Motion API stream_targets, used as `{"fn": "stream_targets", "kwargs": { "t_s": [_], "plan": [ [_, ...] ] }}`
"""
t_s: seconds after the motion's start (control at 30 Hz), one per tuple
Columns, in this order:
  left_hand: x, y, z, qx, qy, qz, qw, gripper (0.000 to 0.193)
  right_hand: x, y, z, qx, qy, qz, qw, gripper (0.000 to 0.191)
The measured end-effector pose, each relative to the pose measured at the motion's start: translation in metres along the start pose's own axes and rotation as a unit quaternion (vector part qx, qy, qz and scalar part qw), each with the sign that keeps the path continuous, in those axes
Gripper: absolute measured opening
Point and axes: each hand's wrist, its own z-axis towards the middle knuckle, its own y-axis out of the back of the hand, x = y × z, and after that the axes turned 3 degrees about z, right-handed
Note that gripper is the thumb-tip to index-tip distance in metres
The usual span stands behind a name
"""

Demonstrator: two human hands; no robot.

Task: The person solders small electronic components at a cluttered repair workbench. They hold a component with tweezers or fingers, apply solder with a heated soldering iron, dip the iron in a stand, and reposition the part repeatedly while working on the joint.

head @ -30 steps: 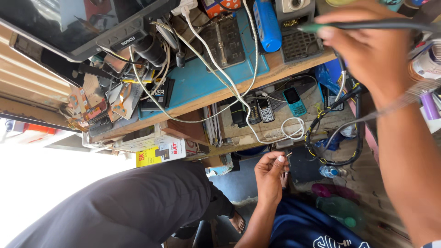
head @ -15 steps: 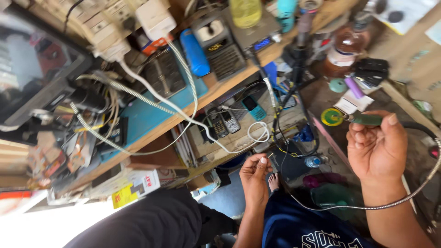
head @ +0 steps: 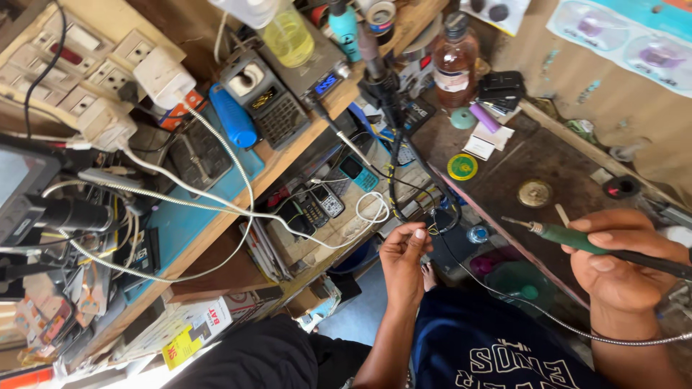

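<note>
My right hand [head: 620, 270] grips a green-handled soldering iron [head: 569, 236] at the right, its metal tip pointing left just above the dark worktop [head: 548, 162]. The iron's cable [head: 548, 317] trails under my wrist. My left hand [head: 402, 263] is in the middle, over my lap, with thumb and fingers pinched on a thin wire [head: 431, 229] that runs up toward the black leads. The iron's tip is about a hand's width to the right of the left fingers.
A round yellow tin [head: 462, 166], a brass disc [head: 534, 193] and a brown bottle [head: 453, 63] stand on the worktop. Small phones [head: 322, 203] lie on a lower shelf. A blue-topped shelf [head: 184, 223] carries meters, white cables and a power strip [head: 79, 94].
My right hand has come down from the top of the view with the soldering iron to the worktop at the right. My left hand stays pinched on the wire. The view has swung over.
</note>
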Motion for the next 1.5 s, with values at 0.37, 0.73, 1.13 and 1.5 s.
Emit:
{"fn": "stream_targets", "kwargs": {
  "t_s": [0.37, 0.73, 1.13, 1.5],
  "plan": [
    [0.026, -0.021, 0.014, 0.021, 0.009, 0.059, 0.998, 0.012, 0.018, 0.057, -0.092, -0.162, -0.031, -0.059, 0.985, 0.016],
    [0.048, -0.027, 0.042, 0.034, -0.002, 0.128, 0.991, 0.015, 0.034, 0.108, -0.171, -0.213, -0.08, -0.122, 0.966, 0.017],
    [0.042, -0.098, 0.042, 0.142, -0.103, 0.43, 0.886, 0.013, 0.085, 0.065, -0.178, -0.266, -0.121, -0.221, 0.93, 0.011],
    [0.055, -0.144, 0.003, 0.294, -0.143, 0.484, 0.812, 0.012, 0.106, 0.044, -0.179, -0.296, -0.155, -0.295, 0.895, 0.014]
  ]
}}
